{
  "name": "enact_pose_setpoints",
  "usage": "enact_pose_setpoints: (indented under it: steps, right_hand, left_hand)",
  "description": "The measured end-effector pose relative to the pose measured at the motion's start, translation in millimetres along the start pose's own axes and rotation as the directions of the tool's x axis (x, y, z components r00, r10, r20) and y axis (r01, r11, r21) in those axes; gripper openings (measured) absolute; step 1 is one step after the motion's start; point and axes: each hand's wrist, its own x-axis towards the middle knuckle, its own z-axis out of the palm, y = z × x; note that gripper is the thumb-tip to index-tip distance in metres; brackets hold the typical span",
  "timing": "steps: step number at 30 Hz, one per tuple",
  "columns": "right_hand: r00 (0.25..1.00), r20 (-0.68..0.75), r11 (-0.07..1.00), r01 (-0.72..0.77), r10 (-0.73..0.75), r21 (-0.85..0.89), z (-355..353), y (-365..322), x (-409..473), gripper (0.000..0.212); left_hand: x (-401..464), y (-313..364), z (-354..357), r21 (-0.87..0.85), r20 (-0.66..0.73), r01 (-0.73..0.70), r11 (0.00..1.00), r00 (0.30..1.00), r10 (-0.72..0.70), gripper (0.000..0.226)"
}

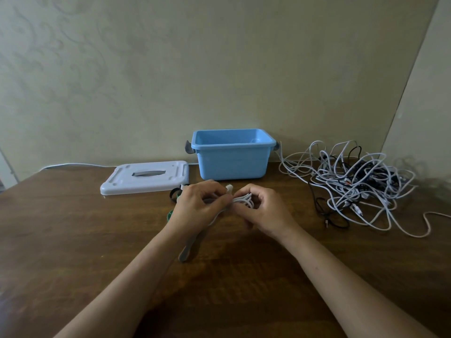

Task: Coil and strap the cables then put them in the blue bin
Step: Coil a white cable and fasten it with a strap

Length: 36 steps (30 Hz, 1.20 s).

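Gripping white cable (241, 200), coiled, bunched loops

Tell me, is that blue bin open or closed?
Open. The blue bin has no cover on it, so its inside shows, and its white lid lies flat on the table to its left.

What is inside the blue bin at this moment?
The blue bin stands open, and the inner walls that show are bare, with no cables visible. Its front wall hides the floor, so something low could lie there unseen. Both hands hold a white cable.
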Motion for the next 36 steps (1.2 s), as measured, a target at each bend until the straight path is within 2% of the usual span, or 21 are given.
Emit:
enact_pose_setpoints:
  steps: [6,12,20,27,31,36]
  right_hand:
    - [0.995,0.044,0.996,-0.087,0.086,0.017,2.5,1.3,2.1,0.029]
    - [0.992,0.123,0.996,-0.052,0.043,0.073,-1.3,-2.8,1.4,0.034]
    - [0.998,0.059,1.000,-0.002,0.001,0.010,-1.9,-2.1,-0.4,0.027]
    - [0.997,0.051,0.998,-0.053,0.051,0.030,-2.0,-2.9,-0.7,0.027]
    - [0.989,0.058,0.989,-0.137,0.133,0.063,-1.4,-4.9,-0.8,0.028]
    - [0.974,0.070,0.952,-0.227,0.217,0.206,-1.9,-7.8,-1.7,0.030]
  left_hand:
    - [0.3,1.6,2.6,-0.008,-0.014,0.066,0.998,0.998,-0.066,0.004]
    - [0.1,2.0,-4.0,-0.081,-0.079,0.107,0.991,0.990,-0.114,0.009]
    - [-0.6,6.9,-2.8,-0.056,-0.026,0.090,0.994,0.995,-0.092,0.010]
    - [-0.9,5.7,-3.4,0.024,-0.001,-0.003,1.000,1.000,0.003,0.007]
    - [-1.8,3.3,-5.3,0.127,-0.005,-0.117,0.985,0.993,0.119,0.013]
    - [-2.6,3.5,-6.7,0.197,-0.001,-0.211,0.958,0.977,0.215,0.022]
